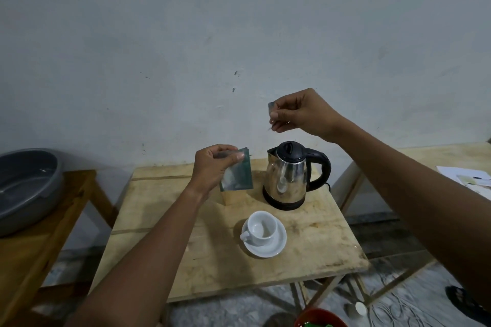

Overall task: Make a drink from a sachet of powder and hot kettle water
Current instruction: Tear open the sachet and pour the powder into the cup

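My left hand (212,164) pinches the top of a green and silver sachet (237,175), holding it upright above the wooden table (164,220). Up and to the right, my right hand (303,114) grips a small torn-off strip (271,107) of the sachet, raised above the kettle. The steel kettle (288,175) with a black lid and handle stands on its base at the back of the table. In front of it sits a white cup (261,228) on a white saucer (276,247); the cup looks empty.
A grey plastic basin (26,188) rests on a wooden stand at the left. Another wooden table (435,156) with papers (470,178) is at the right. A red container (318,318) and a small white bottle (360,309) lie on the floor below.
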Available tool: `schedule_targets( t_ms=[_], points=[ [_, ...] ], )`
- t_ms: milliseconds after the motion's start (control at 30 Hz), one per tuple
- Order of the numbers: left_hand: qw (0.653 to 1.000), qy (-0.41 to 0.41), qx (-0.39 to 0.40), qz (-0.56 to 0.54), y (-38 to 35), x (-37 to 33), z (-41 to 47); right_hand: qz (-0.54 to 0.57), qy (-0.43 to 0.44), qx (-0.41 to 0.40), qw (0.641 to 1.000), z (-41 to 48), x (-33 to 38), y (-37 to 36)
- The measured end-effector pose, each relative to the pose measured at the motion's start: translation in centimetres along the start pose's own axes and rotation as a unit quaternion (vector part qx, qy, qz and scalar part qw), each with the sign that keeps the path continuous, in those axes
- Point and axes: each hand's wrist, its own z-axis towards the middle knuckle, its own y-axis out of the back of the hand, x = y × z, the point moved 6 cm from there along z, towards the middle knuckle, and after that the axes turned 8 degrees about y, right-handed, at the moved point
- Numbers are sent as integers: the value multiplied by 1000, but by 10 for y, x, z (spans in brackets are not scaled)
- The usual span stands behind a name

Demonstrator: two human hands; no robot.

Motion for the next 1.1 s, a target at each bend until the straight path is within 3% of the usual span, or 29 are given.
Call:
schedule_targets(
  t_ms=[133,267,433,633,800,933,1033,1100],
  points=[
    [999,27,-28,-10,-1,21,-4,-33,-79,-9,996,-19,-49,-4],
    [999,52,1,15,-25,39,-6,-66,-208,-39,975,-62,-140,-38],
    [995,68,29,72,-48,59,-9,-78,-340,-109,931,-125,-229,-57],
    [988,119,28,99,-67,97,-10,-85,-461,-98,878,-184,-308,-78],
    [982,170,19,75,-74,127,-15,-151,-470,-91,865,-205,-331,-85],
    [980,191,15,59,-80,137,-22,-201,-383,-140,891,-203,-306,-83],
    [978,203,2,44,-89,138,-28,-30,-312,-189,930,-198,-286,-95],
    [977,214,-7,21,-98,138,-32,140,-305,-191,922,-196,-278,-112]
  ],
)
